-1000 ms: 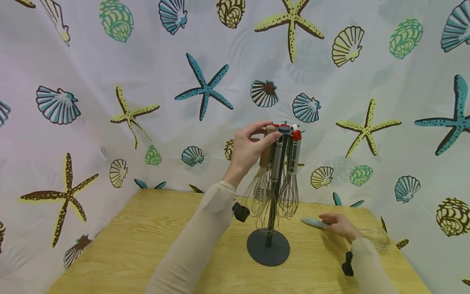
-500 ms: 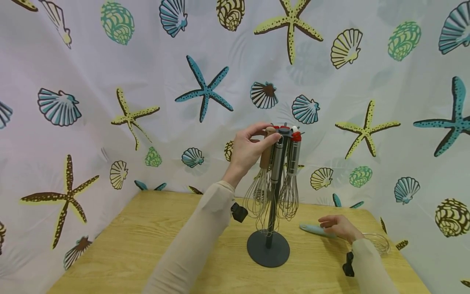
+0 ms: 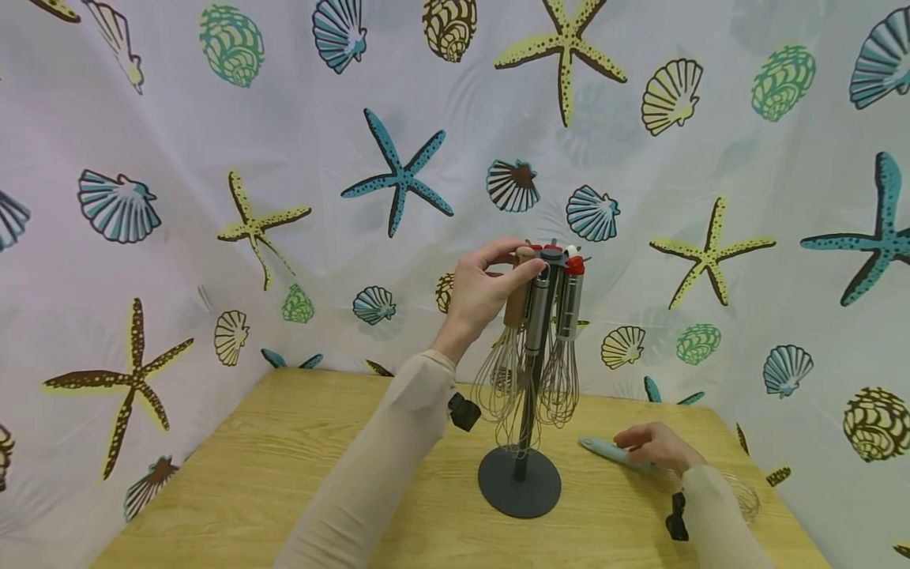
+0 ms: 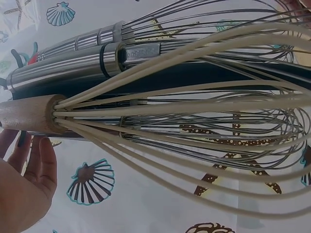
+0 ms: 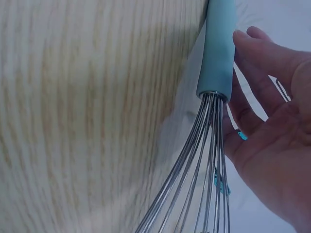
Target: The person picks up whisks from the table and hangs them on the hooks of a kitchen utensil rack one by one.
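Note:
My left hand [image 3: 483, 284] grips the top of a dark whisk stand [image 3: 520, 482]. Its thumb lies at the hanging loop of a metal-handled whisk [image 3: 537, 320], while its index finger reaches behind a wooden-handled whisk [image 3: 515, 308]. The left wrist view shows that wooden handle [image 4: 29, 114] with curled fingers just beside it. Low on the right, my right hand [image 3: 659, 446] holds a light-blue-handled whisk [image 3: 600, 448] close over the table. In the right wrist view, the thumb meets the side of the blue handle [image 5: 217, 53] and other fingers pass behind it.
Another metal whisk with a red top [image 3: 571, 300] hangs on the stand's right side, among several whisks. The wooden table [image 3: 298, 442] extends left of the stand. A shell-and-starfish patterned curtain [image 3: 426, 71] encloses the table's back and sides.
The blue whisk has swung slightly, its handle end shifting left and nearer and its wires nearer. My right hand has shifted a little with it; the left hand stays at the stand's top.

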A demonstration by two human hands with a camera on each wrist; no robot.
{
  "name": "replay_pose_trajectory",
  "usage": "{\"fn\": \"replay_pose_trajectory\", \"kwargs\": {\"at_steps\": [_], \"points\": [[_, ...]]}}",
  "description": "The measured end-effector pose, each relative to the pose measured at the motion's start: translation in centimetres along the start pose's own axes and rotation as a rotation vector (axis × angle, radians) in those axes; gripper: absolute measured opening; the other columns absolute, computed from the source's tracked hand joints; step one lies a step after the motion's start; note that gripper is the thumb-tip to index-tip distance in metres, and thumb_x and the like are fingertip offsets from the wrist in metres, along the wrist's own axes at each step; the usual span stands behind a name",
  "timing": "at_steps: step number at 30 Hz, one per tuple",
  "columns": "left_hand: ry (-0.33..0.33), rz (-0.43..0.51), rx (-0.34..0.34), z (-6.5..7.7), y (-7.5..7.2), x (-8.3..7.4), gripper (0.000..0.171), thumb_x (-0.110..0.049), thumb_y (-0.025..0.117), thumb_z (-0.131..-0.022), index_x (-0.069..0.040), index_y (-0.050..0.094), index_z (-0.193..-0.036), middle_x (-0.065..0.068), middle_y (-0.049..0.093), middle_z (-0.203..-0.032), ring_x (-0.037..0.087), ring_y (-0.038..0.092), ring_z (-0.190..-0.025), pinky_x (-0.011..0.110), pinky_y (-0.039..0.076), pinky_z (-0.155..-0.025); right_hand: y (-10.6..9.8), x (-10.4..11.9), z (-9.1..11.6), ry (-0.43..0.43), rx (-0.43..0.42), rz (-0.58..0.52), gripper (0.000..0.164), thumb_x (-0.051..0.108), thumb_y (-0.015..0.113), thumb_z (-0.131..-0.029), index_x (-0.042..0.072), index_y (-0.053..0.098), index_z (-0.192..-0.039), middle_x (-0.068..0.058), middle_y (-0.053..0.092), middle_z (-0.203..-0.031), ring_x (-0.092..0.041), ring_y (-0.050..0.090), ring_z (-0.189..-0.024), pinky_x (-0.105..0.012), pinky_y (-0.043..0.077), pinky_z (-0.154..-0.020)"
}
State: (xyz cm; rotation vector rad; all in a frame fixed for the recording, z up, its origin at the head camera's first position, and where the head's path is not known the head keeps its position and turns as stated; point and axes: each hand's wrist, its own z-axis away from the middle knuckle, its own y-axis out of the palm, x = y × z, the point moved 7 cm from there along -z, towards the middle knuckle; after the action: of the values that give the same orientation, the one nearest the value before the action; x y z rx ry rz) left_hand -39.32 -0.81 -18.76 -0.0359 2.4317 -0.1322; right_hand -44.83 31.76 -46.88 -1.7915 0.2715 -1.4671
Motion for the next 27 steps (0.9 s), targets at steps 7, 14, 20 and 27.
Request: {"fn": "replay_pose_trajectory", "kwargs": {"at_steps": [7,14,20,27], "points": [[-0.014,0.002,0.003,-0.1,0.4,0.2,0.036,-0.028,0.077,-0.086,-0.013,0.071,-0.118,0.000,0.065,-0.125,0.013,0.060,-0.103,0.033,0.053,-0.080,0.5,-0.2,0.2,0.000,0.004,0.023,0.039,-0.004,0.068,-0.086,-0.015,0.059,-0.122,-0.034,0.061,-0.121,-0.046,0.061,-0.109,-0.045,0.055,-0.088],[0.001,0.008,0.013,-0.1,0.5,0.1,0.034,-0.028,0.077,-0.086,-0.013,0.072,-0.116,0.000,0.066,-0.121,0.014,0.060,-0.101,0.034,0.053,-0.080,1.0,-0.7,-0.3,0.053,-0.056,0.067,0.040,-0.004,0.069,-0.083,-0.011,0.061,-0.123,-0.031,0.063,-0.120,-0.045,0.060,-0.111,-0.048,0.053,-0.089],[0.010,0.006,0.002,0.0,0.2,0.2,0.033,-0.026,0.076,-0.087,-0.013,0.071,-0.117,-0.001,0.067,-0.117,0.012,0.060,-0.100,0.034,0.054,-0.079,1.6,-0.9,-0.8,0.159,-0.145,0.070,0.041,-0.005,0.073,-0.079,-0.004,0.066,-0.119,-0.026,0.066,-0.118,-0.039,0.062,-0.109,-0.047,0.054,-0.087],[0.004,0.017,0.002,-0.1,0.1,0.0,0.033,-0.026,0.077,-0.086,-0.013,0.071,-0.116,0.002,0.067,-0.115,0.015,0.060,-0.100,0.032,0.053,-0.077,1.1,0.0,-0.9,0.150,-0.197,0.078,0.040,-0.004,0.070,-0.082,-0.002,0.065,-0.122,-0.025,0.066,-0.117,-0.036,0.063,-0.107,-0.048,0.053,-0.088]]}}
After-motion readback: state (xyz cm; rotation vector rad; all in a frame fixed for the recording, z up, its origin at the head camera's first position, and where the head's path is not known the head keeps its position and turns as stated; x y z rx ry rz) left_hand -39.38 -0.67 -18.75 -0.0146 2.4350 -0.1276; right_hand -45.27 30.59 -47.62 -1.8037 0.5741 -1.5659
